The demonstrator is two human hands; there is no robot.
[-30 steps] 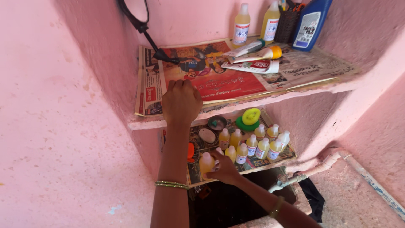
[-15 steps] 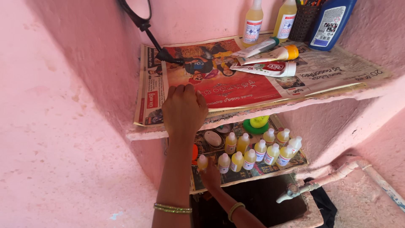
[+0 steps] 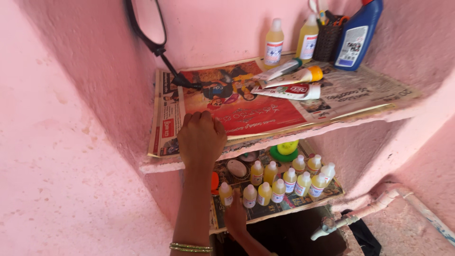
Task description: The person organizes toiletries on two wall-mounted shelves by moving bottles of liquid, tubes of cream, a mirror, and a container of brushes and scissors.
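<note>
- We see a cluster of small bottles (image 3: 279,182) standing upright on the lower shelf, each filled with pale yellow liquid, capped in white and wearing a white label with red and blue print.
- They stand in two loose rows, running from near left to far right, close together and some touching.
- The leftmost bottle (image 3: 226,194) stands a little apart at the near left end of the cluster, upright, just beyond our right hand (image 3: 235,215).
- All of them rest on a printed paper sheet (image 3: 284,205) lining that shelf, near its front edge.
</note>
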